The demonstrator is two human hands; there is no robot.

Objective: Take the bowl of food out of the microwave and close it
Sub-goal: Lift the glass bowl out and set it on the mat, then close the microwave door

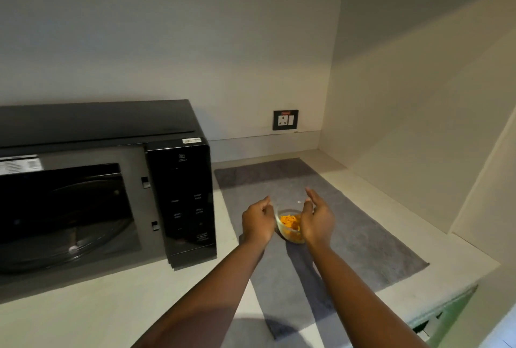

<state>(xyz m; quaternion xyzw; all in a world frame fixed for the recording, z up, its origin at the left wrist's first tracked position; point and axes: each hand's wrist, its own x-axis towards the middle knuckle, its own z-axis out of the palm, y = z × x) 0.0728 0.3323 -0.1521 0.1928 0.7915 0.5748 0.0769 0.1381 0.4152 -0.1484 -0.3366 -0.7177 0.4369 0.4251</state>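
Glass bowl [289,224] upright on grey mat [363,236], both hands [258,220] [318,219] loosely cupping its sides.

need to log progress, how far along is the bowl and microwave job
Done: the glass bowl of orange food is out, on the grey mat right of the microwave. In hand: left hand and right hand flank it; contact is unclear. Left: the cavity shows open with the turntable visible, so the door needs closing.
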